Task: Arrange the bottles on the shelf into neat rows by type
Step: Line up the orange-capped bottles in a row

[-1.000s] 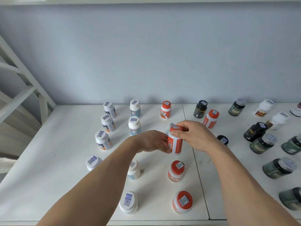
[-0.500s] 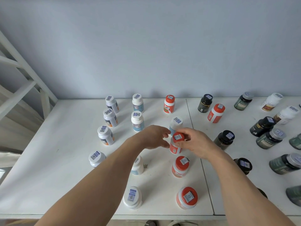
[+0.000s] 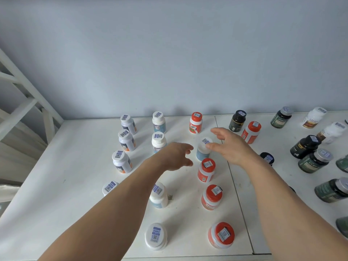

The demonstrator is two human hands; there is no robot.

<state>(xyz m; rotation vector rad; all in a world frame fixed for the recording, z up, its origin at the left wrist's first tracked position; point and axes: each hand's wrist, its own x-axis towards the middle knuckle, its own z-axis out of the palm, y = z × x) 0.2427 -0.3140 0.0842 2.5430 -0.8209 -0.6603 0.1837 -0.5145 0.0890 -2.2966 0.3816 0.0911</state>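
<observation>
Orange-capped bottles stand in a column down the white shelf (image 3: 56,176) in front of me: one at the back wall (image 3: 195,123), then a gap filled by a white-capped blue-label bottle (image 3: 203,149), then three more, the nearest orange bottle (image 3: 206,170) to my fingers standing upright just in front of that blue-label one, a second (image 3: 211,197) and a third (image 3: 221,235) closer to the shelf's front edge. My left hand (image 3: 176,157) hovers just left of the blue-label bottle, fingers loosely curled and spread, holding nothing. My right hand (image 3: 229,147) hangs over the same bottle's right side, fingers relaxed and apart, also holding nothing; its lower fingertip (image 3: 207,146) overlaps the bottle's white cap in this view, though I cannot tell whether it touches. Neither hand touches the orange bottle below them. One stray orange-capped bottle (image 3: 251,132) sits beyond my right hand, beside a black bottle (image 3: 237,120). White bottles with orange-trimmed labels (image 3: 126,140) form a row on the far left, blue-label white bottles (image 3: 159,142) a row beside them. Dark green and black bottles (image 3: 313,161) lie scattered at right.
</observation>
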